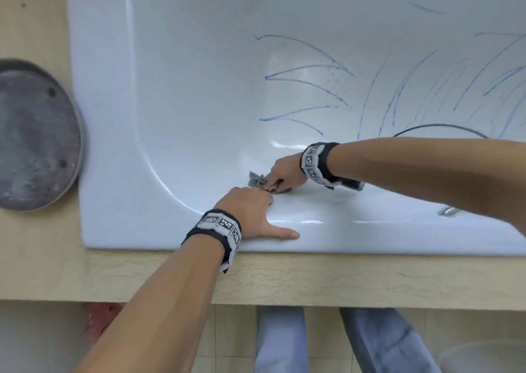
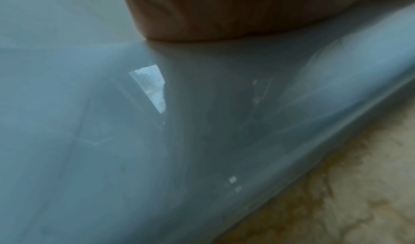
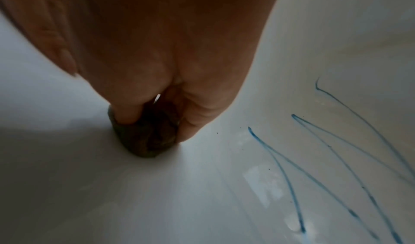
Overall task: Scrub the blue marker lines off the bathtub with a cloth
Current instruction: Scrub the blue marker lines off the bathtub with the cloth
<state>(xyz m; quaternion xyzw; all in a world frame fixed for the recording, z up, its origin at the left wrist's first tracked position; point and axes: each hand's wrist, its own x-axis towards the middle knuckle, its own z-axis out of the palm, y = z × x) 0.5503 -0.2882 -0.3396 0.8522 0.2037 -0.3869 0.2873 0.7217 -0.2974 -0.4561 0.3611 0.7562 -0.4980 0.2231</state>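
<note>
The white bathtub (image 1: 142,224) fills the head view, and blue marker lines (image 1: 307,82) fan across its inner wall to the right. My right hand (image 1: 270,185) reaches down inside near the front wall. It pinches a bunched grey cloth (image 1: 255,179) and presses it against the tub surface. In the right wrist view the fingers (image 3: 193,123) curl round the dark cloth (image 3: 143,146), with the marker lines (image 3: 314,168) just right of it. My left hand (image 1: 253,207) rests on the front rim, thumb flat along it, fingers draped over the inner edge. Its palm (image 2: 224,13) sits on the rim (image 2: 157,159).
A round grey metal disc (image 1: 34,136) lies on the beige ledge (image 1: 341,276) left of the tub. A black cable (image 1: 441,128) arcs above my right forearm. A small chrome fitting (image 1: 447,210) shows under that arm. My legs in jeans (image 1: 284,341) stand below.
</note>
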